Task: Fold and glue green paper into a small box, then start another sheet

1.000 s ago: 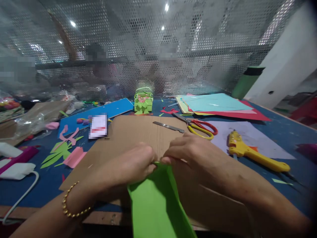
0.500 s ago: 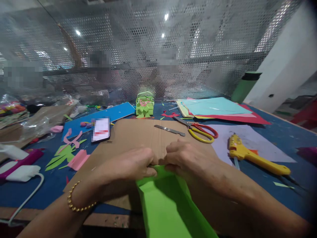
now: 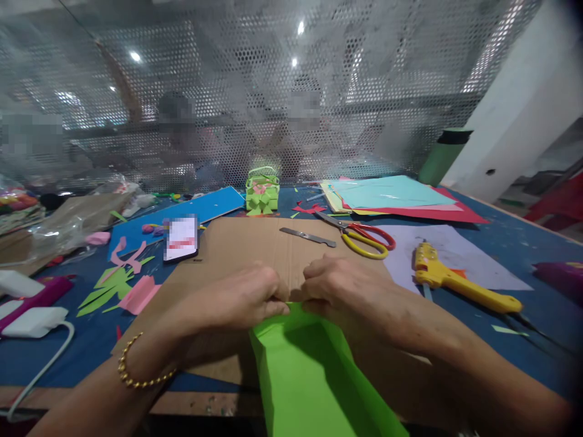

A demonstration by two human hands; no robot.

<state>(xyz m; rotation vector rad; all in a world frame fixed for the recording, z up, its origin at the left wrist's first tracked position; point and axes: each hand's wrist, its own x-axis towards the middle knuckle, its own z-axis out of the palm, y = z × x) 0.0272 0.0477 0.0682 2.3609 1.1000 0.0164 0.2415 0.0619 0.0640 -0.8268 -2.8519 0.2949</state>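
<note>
A long sheet of bright green paper (image 3: 310,382) runs from the bottom edge up to the middle of a brown cardboard sheet (image 3: 246,243). My left hand (image 3: 241,297) and my right hand (image 3: 341,288) meet knuckle to knuckle at the paper's far end, both closed and pinching that edge. The fingertips are tucked under and hidden. A gold bead bracelet (image 3: 136,376) circles my left wrist.
Beyond the hands lie a metal blade (image 3: 308,237), red-and-yellow scissors (image 3: 362,237), a yellow glue gun (image 3: 460,282), stacked coloured sheets (image 3: 392,194), a green paper basket (image 3: 262,191), a phone (image 3: 181,237) and pink and green scraps (image 3: 122,285). People sit behind a perforated screen (image 3: 255,91).
The green paper has spread wider and flatter between my hands. Both hands stay pinched on its far edge, shifted slightly away from me.
</note>
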